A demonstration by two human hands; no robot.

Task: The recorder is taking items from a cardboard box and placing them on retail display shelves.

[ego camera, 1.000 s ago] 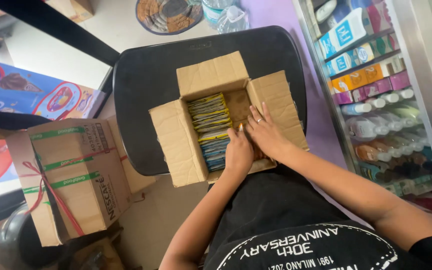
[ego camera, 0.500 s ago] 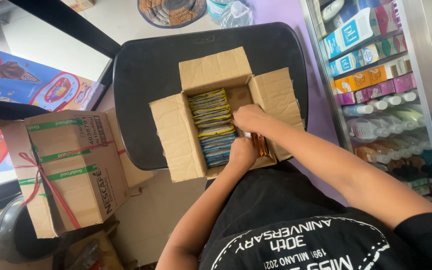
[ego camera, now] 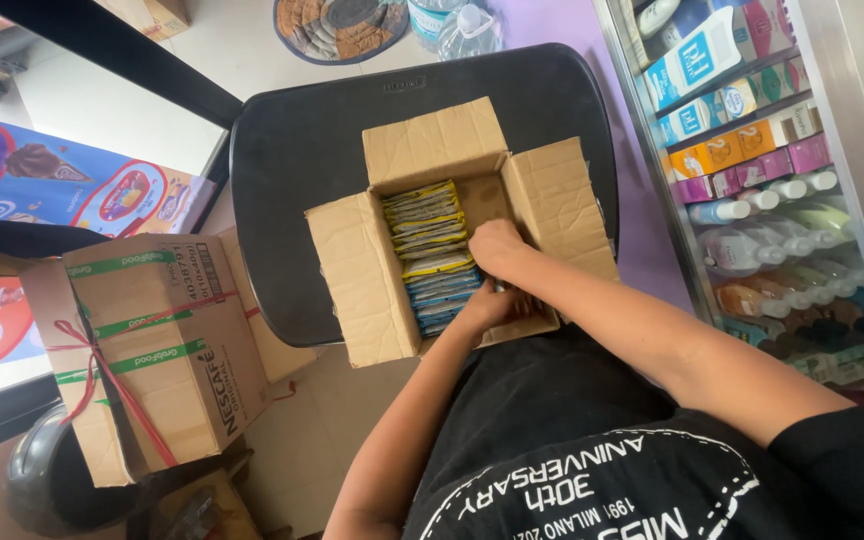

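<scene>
An open cardboard box [ego camera: 362, 270] sits on a black seat [ego camera: 302, 160]. Its left half holds a row of upright yellow and blue packets [ego camera: 432, 250]. Both my hands are in the right half. My right hand [ego camera: 497, 245] is curled knuckles-up near the middle of the box, its fingers pointing down out of sight. At the near wall, my left hand [ego camera: 484, 302] rests against some dark packets [ego camera: 524, 300] that lie between my two hands. The fingertips of both hands are hidden inside the box.
A taped cardboard carton [ego camera: 152, 340] tied with red string stands at the left. Shelves of bottles and cartons [ego camera: 752, 180] line the right. A round mat [ego camera: 342, 25] and plastic bottles [ego camera: 467, 30] lie beyond the seat. A colourful freezer top [ego camera: 62, 185] is at far left.
My right hand has moved farther into the box and curled downward. My left hand has slid to the near wall. The view has shifted slightly.
</scene>
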